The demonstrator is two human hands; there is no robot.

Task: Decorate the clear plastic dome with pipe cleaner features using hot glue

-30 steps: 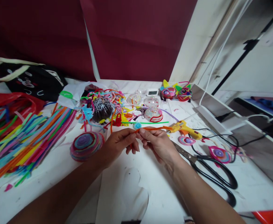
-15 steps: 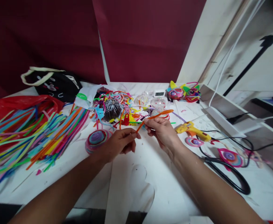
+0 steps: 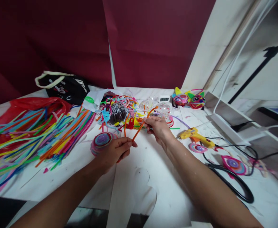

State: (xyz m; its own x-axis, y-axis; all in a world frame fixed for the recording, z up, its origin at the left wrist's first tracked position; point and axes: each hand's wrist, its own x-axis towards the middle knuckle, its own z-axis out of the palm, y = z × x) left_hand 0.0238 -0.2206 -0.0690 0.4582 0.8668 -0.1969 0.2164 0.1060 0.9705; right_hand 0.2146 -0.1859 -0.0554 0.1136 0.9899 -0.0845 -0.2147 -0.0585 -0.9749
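Observation:
Between both hands runs an orange pipe cleaner, slanting up to the right above the white tabletop. My left hand pinches its lower end between thumb and fingers. Higher along it, my right hand grips it with closed fingertips, and a curved end sticks up past the fingers. Just behind my left hand sits a round coil of purple, red and blue pipe cleaners. Beyond the hands lies a heap of colourful pipe cleaner scraps around a dark bristly bundle.
Many long pipe cleaners spread on the left, partly over a red plastic bag. A yellow glue gun, black-handled scissors and an eye-shaped piece lie on the right. A small digital clock stands at the back.
My left hand has moved slightly left and down, so more orange pipe cleaner shows between the hands. Its upper end now points more steeply upward. The view has shifted a little.

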